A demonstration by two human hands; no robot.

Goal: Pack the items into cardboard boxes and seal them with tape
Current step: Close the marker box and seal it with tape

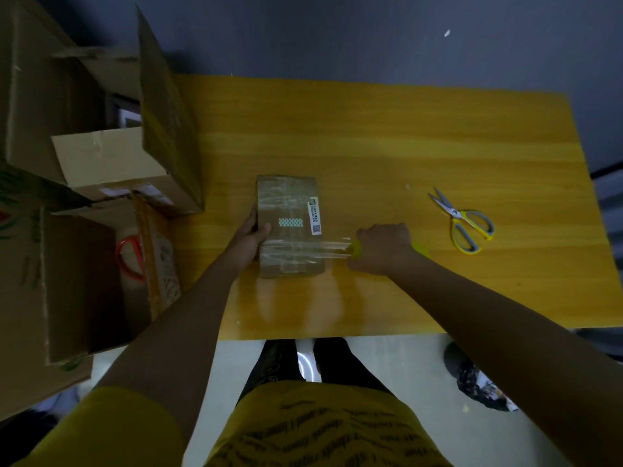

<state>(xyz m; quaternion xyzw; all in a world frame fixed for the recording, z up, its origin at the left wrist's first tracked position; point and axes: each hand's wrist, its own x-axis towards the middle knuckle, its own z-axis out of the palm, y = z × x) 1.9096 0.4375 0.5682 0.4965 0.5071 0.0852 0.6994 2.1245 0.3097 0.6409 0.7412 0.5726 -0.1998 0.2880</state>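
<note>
Stretching clear tape (332, 247) across a small taped, labelled box (288, 203)

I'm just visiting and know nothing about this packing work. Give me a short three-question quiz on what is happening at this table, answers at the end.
1. True or false: the scissors lie untouched on the table, to the right of both hands.
2. What does the left hand do? A) lifts the small box B) holds the small box steady at its left edge C) reaches into a big carton
3. Fill in: the right hand grips a yellow dispenser and a strip of clear ____ runs from it across the small box.

Key: 1 true; 2 B; 3 tape.
</note>
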